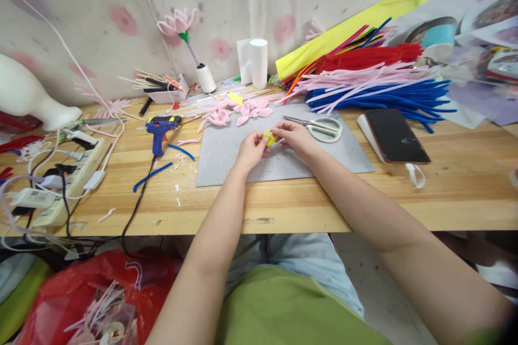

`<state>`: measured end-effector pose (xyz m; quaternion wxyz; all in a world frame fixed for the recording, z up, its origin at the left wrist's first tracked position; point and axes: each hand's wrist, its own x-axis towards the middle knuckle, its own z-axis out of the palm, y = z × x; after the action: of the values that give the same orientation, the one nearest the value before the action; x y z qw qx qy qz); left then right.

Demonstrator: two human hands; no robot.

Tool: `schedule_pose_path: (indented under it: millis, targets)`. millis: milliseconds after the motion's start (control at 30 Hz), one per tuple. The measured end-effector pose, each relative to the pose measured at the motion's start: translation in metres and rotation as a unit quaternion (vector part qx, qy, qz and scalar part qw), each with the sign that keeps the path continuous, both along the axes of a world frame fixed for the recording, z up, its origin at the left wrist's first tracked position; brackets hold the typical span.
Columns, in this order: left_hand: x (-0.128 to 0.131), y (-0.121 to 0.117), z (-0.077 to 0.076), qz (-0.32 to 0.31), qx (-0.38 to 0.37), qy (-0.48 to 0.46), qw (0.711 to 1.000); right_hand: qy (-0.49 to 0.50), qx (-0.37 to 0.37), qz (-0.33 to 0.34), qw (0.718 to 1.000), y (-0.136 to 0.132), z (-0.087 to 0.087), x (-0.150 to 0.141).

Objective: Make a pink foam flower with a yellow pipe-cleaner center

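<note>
Over the grey cutting mat [226, 164], my left hand [251, 150] and my right hand [294, 137] meet at a small yellow curled strip [268, 138]. Fingertips of both hands pinch it; its material is too small to make out. Just beyond my right hand lie scissors [326, 129] with pale handles, blades pointing left. Pink petal shapes of fuzzy stems [254, 111] are heaped at the mat's back edge. A yellow scrap [235, 98] rests among them.
A blue hot glue gun [158, 133] with a black cord stands left of the mat, near blue stem pieces [152, 177]. Bundles of blue stems [376, 98] and red stems [370, 58] lie back right. A phone [396, 135] is at right, a power strip [75, 183] at left.
</note>
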<state>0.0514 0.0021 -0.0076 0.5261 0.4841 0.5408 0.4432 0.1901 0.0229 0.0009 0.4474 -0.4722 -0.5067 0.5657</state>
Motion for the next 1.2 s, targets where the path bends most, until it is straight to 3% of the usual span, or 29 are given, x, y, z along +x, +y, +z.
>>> schedule_pose_path:
  millis: [133,300,433,600,833,1200]
  targets:
    - [-0.003,0.002,-0.003,-0.005,0.037,0.019,0.999,-0.022,0.009,0.057,0.998,0.0,0.0,0.002]
    - [-0.001,0.0,0.005,0.041,0.0,-0.046,0.998,-0.007,0.003,0.014,1.0,0.002,-0.003,-0.001]
    - [-0.002,-0.002,0.009,0.041,-0.044,-0.088,0.994,-0.011,-0.004,0.004,1.0,0.002,-0.005,-0.002]
    - [-0.005,-0.001,0.008,0.045,-0.06,-0.077,0.994,-0.042,0.002,0.011,0.999,0.001,-0.003,-0.002]
    - [-0.006,0.0,0.008,0.059,-0.063,-0.056,0.995,-0.05,0.009,-0.03,0.998,0.0,0.001,-0.001]
    - [-0.006,0.002,0.01,0.123,-0.072,-0.137,0.98,-0.061,-0.017,0.045,0.997,0.001,-0.002,0.0]
